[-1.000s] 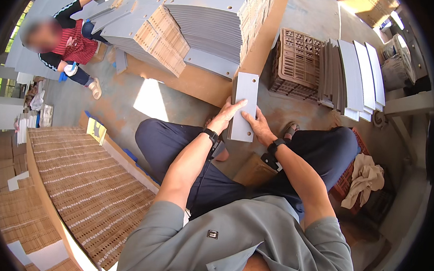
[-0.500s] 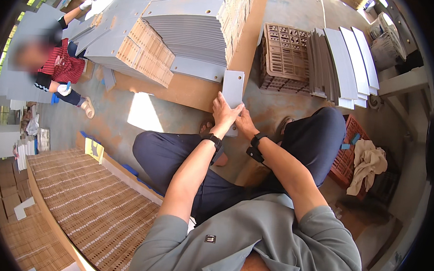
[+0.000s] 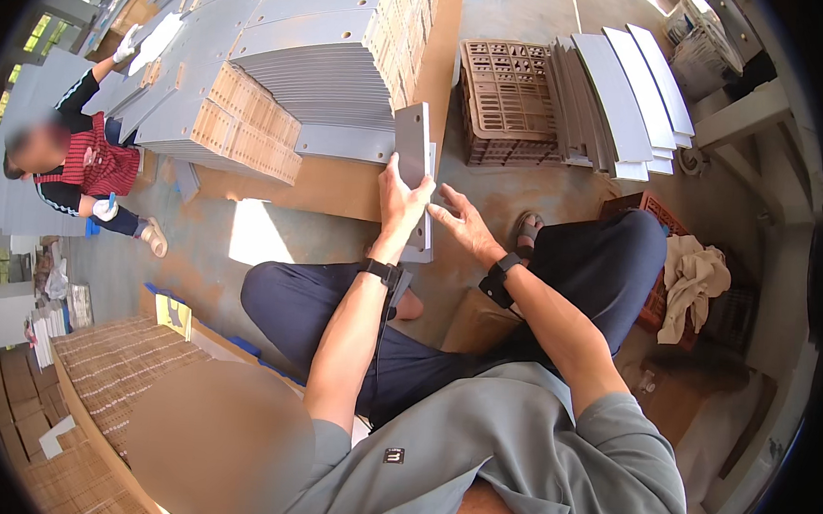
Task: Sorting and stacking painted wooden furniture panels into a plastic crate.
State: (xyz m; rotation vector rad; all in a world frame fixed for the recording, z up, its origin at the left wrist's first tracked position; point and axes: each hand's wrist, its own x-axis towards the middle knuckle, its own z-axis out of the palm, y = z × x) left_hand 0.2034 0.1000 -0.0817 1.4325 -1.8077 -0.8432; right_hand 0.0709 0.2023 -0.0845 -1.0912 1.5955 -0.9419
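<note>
My left hand [image 3: 401, 199] grips a narrow grey board [image 3: 412, 143] with a drilled hole near its far end. The board is tilted, so its light long edge shows on the right. Under the hand, its near end is partly hidden, and a second light grey piece seems to lie along it. My right hand [image 3: 465, 226] is just right of the board, fingers apart and holding nothing. Just beyond the hands, grey boards stand in a large stack [image 3: 318, 80] with drilled wood-coloured ends, on a brown base sheet [image 3: 341, 186].
Right of the stack is a brown plastic crate [image 3: 508, 99], with leaning grey and white panels [image 3: 615, 105] beside it. A red crate [image 3: 649, 297] holds a beige cloth [image 3: 694, 281]. At left, a person in a red apron [image 3: 91, 156] works by the stack. Slatted brown material [image 3: 99, 362] lies lower left.
My right hand has come off the board and opened to its right. The left hand keeps hold, and the board has turned from face up to tilted. The whole view has shifted slightly.
</note>
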